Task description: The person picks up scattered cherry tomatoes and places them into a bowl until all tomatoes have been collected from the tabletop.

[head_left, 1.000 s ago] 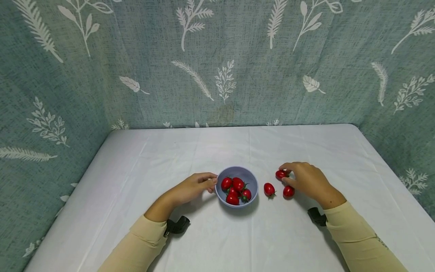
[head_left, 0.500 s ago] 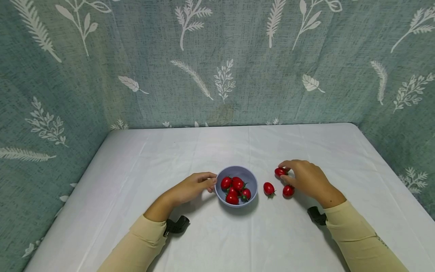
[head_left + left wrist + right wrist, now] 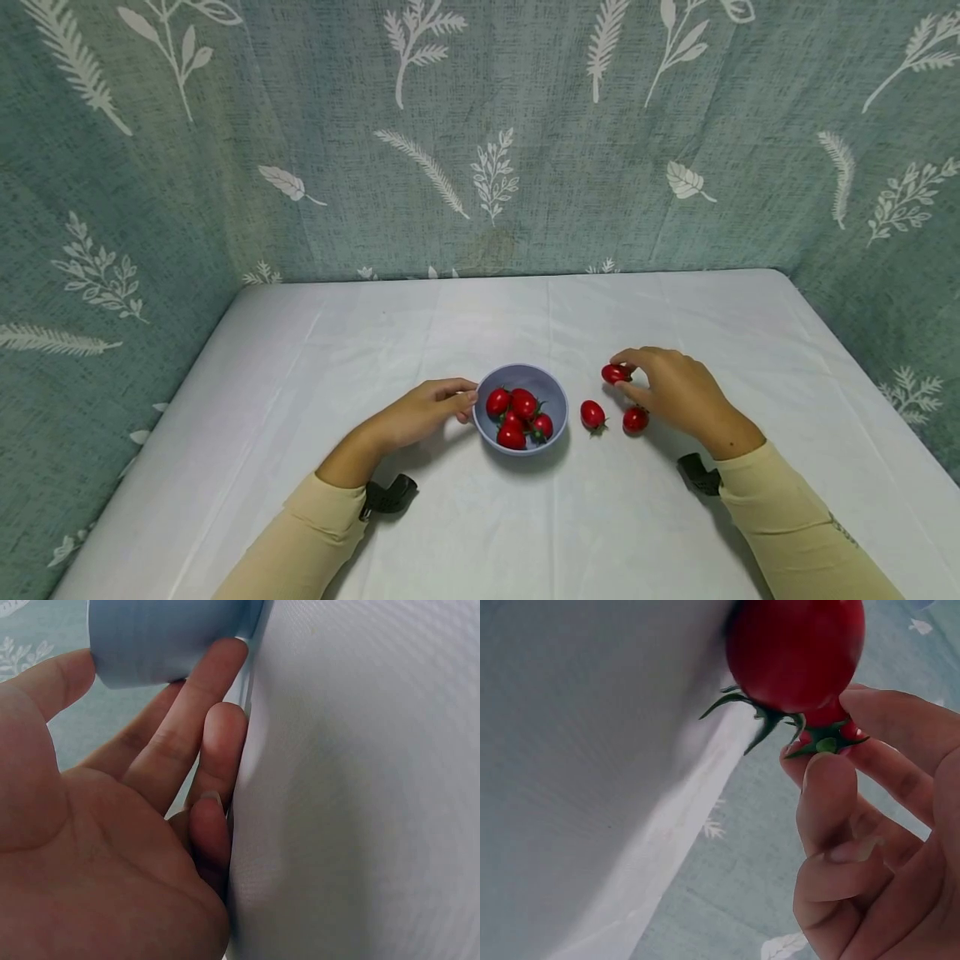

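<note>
In the head view a lavender-blue bowl (image 3: 558, 408) stands on the white table with several red cherry tomatoes (image 3: 512, 435) inside. My left hand (image 3: 423, 414) holds the bowl at its left side, thumb by the rim and fingers low against the outer wall. To the right, my right hand (image 3: 671, 392) pinches a cherry tomato (image 3: 614, 374) between thumb and fingers, just above the cloth. Two more tomatoes lie between bowl and right hand: one tomato (image 3: 592, 414) nearer the bowl, another tomato (image 3: 635, 420) below the hand. That nearer tomato (image 3: 795, 652) partly covers the held one in the right wrist view.
A white cloth (image 3: 465, 533) covers the table. Green fabric (image 3: 337, 150) with white leaf prints hangs behind it and at both sides. A black wrist camera (image 3: 390, 495) sits at the left wrist, and another black camera (image 3: 699, 475) at the right.
The right hand has moved slightly up and to the left with the pinched tomato, away from the tomato below it. The left hand and the bowl have stayed in place.
</note>
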{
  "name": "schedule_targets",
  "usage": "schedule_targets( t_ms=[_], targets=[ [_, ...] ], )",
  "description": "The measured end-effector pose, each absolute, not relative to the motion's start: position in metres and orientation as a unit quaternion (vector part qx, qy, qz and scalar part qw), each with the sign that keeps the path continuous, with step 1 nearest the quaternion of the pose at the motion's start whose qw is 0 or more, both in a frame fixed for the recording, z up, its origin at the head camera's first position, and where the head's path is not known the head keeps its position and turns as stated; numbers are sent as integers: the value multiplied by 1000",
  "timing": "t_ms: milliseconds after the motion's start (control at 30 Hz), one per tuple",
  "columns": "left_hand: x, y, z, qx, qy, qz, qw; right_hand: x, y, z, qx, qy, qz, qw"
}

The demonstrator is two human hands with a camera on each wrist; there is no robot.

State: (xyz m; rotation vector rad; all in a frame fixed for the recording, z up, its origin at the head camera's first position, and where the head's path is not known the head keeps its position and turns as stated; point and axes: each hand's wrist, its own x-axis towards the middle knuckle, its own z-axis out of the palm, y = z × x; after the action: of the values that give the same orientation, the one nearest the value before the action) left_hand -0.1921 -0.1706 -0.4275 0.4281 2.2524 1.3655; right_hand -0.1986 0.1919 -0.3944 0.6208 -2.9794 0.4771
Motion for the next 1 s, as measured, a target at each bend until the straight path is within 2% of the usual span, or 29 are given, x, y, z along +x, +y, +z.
schedule_targets(
  t_ms=[700,1000],
  targets=[
    [-191,-171,-427,159,822,492,237,-189,180,-385,221,-956,166,97],
    [-190,-170,-425,145,819,500,243,-181,176,-381,263,-934,186,153]
  ],
)
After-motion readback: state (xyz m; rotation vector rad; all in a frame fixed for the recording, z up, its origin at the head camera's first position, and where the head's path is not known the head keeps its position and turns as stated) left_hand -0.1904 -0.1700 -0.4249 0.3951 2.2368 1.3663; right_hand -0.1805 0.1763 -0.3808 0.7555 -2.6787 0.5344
